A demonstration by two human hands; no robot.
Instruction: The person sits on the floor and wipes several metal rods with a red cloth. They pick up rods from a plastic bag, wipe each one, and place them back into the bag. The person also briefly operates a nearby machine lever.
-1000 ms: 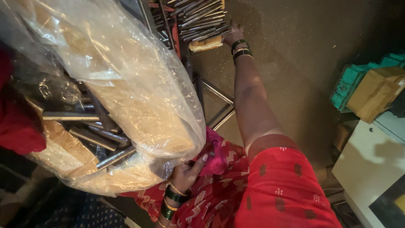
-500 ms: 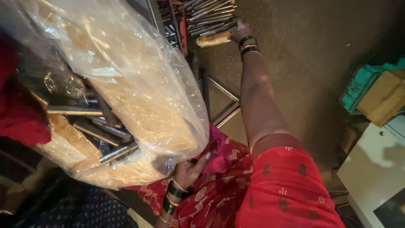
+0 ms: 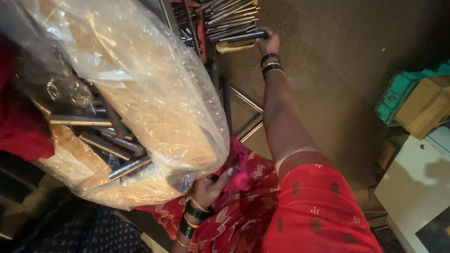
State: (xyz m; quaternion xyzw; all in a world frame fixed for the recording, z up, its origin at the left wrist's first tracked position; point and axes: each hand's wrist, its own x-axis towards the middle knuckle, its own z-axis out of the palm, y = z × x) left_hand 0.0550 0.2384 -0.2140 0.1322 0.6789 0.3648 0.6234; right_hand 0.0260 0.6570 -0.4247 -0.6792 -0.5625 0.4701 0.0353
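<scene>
My right hand point(image 3: 268, 43) reaches far out to a pile of steel rods point(image 3: 229, 18) at the top of the view and grips one dark steel rod point(image 3: 243, 36) by its end. My left hand point(image 3: 211, 187), with green and gold bangles at the wrist, holds the bottom edge of a big clear plastic bag point(image 3: 140, 93) against my lap. Inside the bag lie several steel rods point(image 3: 112, 145) on brown paper. A pink cloth point(image 3: 243, 164) sits between the bag and my red patterned garment.
A metal frame point(image 3: 241, 117) stands on the brown floor under the rod pile. A green crate point(image 3: 398, 93) with a cardboard box point(image 3: 429, 105) on it is at the right, above a white cabinet point(image 3: 417, 187). Red cloth point(image 3: 23, 136) lies at far left.
My right hand has moved from the tan-wrapped piece onto a dark rod in the pile and closed on it. The left hand stays on the bag.
</scene>
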